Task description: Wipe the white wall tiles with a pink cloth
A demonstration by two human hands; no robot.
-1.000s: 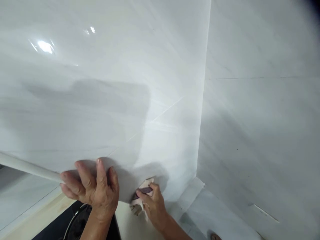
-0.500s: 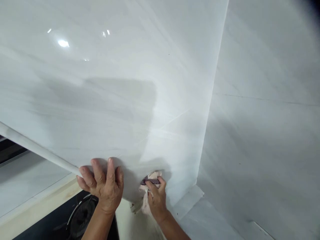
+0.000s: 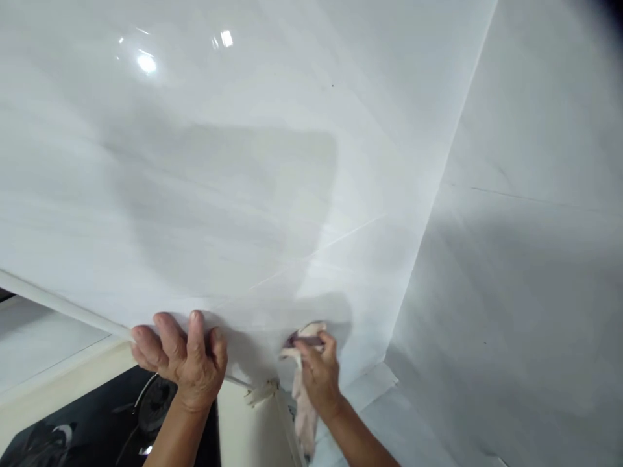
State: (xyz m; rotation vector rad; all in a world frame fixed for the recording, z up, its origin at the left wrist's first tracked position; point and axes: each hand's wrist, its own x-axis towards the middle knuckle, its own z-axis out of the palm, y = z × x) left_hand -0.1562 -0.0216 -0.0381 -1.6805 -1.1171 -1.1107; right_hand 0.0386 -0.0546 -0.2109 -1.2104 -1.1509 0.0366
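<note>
**White marble, pale cloth, black hob**

The glossy white wall panel (image 3: 272, 194) carries faint grey veining (as does the side wall (image 3: 535, 259)). The crumpled cloth (image 3: 304, 395) is pale pink with a purple band. The cooktop (image 3: 97, 428) is glossy black, edged by a cream counter strip (image 3: 53, 389).

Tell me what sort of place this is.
Probably a home kitchen. A black cooktop with a burner ring sits below glossy white marble-look wall tiles that meet in a corner. The right hand presses a cloth to the tiles; the left hand braces nearby.
</note>
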